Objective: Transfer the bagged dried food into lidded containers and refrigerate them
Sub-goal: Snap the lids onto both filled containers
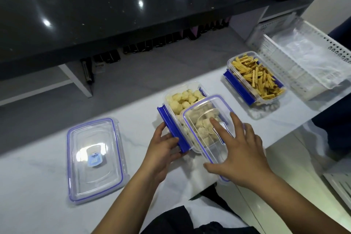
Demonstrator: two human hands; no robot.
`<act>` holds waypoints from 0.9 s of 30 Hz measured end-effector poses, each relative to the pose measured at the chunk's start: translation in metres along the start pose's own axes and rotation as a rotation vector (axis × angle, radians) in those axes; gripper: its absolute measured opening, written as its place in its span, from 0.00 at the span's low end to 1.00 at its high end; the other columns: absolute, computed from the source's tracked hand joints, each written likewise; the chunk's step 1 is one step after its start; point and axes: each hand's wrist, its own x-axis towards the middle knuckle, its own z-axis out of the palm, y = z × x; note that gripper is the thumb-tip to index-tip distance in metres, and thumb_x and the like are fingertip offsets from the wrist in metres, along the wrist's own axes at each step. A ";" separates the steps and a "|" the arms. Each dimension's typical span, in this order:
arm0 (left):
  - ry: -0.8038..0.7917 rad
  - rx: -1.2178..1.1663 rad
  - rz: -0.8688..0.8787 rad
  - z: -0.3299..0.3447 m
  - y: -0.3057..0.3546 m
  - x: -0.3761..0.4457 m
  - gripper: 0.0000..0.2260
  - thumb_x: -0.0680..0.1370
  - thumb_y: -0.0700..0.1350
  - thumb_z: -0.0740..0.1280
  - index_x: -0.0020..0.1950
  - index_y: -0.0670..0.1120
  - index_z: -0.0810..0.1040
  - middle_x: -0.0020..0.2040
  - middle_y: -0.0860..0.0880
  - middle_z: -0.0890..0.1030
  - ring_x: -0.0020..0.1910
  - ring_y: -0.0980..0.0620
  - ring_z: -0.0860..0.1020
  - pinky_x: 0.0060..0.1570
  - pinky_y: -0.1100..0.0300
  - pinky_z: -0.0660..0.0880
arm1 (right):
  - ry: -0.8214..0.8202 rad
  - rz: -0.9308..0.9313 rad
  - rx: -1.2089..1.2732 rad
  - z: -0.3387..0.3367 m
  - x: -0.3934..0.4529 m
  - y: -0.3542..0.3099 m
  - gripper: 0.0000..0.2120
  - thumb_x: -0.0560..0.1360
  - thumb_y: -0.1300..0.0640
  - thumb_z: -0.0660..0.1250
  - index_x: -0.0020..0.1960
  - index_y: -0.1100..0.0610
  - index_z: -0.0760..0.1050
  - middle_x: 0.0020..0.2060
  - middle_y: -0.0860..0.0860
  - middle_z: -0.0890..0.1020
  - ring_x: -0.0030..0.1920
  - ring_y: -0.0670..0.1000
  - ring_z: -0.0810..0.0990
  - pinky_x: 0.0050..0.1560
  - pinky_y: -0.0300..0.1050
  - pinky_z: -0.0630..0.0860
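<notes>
Head view shows my right hand (239, 150) lying flat, fingers spread, on the clear lid (207, 131), which sits askew over the near half of the container of pale puffs (182, 100) at the middle of the worktop (38, 186). That lid hangs off toward the near edge and to my right, so it has to slide away from me and a touch left; its long axis is roughly in line with the container's, only offset. My left hand (163, 146) grips the container's blue clip (171, 129) on the left side, fingers curled against it, steadying the box. Right hand is the nearer one to the lid, so it does the sliding, I'd say. Toward the far right corner, the container of yellow strips (258, 78) stands open, full, lidless. Its likely lid, the spare lid (95, 159), lies flat near the left end. Beyond the strips, a white basket (303, 62) holds crumpled clear plastic.
</notes>
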 end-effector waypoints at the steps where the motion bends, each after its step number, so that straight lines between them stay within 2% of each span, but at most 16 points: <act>1: 0.004 0.004 -0.003 0.000 0.000 0.000 0.24 0.81 0.35 0.64 0.73 0.56 0.68 0.56 0.44 0.85 0.50 0.43 0.86 0.48 0.47 0.83 | -0.014 0.001 -0.010 -0.001 0.006 -0.001 0.55 0.61 0.26 0.65 0.75 0.31 0.33 0.78 0.48 0.31 0.77 0.63 0.42 0.74 0.63 0.51; 7: 0.017 0.028 -0.018 0.000 0.002 -0.002 0.26 0.80 0.36 0.66 0.74 0.56 0.66 0.58 0.44 0.84 0.51 0.43 0.86 0.48 0.48 0.83 | -0.070 -0.028 -0.002 -0.012 0.030 -0.007 0.56 0.61 0.25 0.67 0.76 0.32 0.35 0.79 0.49 0.35 0.78 0.65 0.42 0.75 0.65 0.51; 11: 0.013 0.029 -0.013 0.000 0.003 -0.003 0.25 0.80 0.36 0.66 0.73 0.57 0.67 0.57 0.44 0.84 0.51 0.43 0.86 0.47 0.48 0.83 | -0.050 -0.041 0.059 -0.026 0.030 -0.004 0.56 0.59 0.25 0.68 0.76 0.31 0.38 0.79 0.46 0.37 0.78 0.63 0.44 0.75 0.64 0.52; 18: 0.027 0.067 -0.014 0.000 0.003 0.000 0.28 0.80 0.35 0.65 0.75 0.58 0.66 0.58 0.44 0.83 0.51 0.43 0.86 0.53 0.43 0.82 | -0.093 -0.058 -0.046 -0.021 0.049 -0.019 0.56 0.61 0.23 0.66 0.77 0.34 0.36 0.80 0.49 0.38 0.77 0.67 0.43 0.74 0.68 0.53; 21: 0.026 0.063 -0.006 -0.001 0.002 0.000 0.30 0.80 0.35 0.66 0.76 0.60 0.65 0.60 0.44 0.82 0.52 0.43 0.85 0.52 0.44 0.82 | -0.105 -0.071 -0.020 -0.022 0.046 -0.011 0.56 0.61 0.23 0.66 0.77 0.34 0.36 0.80 0.48 0.38 0.78 0.66 0.42 0.75 0.67 0.52; 27: 0.008 0.047 -0.001 -0.003 0.002 0.000 0.29 0.81 0.34 0.64 0.75 0.60 0.65 0.60 0.44 0.82 0.52 0.43 0.85 0.51 0.44 0.82 | 0.026 -0.069 0.079 -0.030 0.054 -0.016 0.56 0.60 0.27 0.69 0.77 0.33 0.39 0.79 0.45 0.40 0.78 0.63 0.45 0.74 0.65 0.55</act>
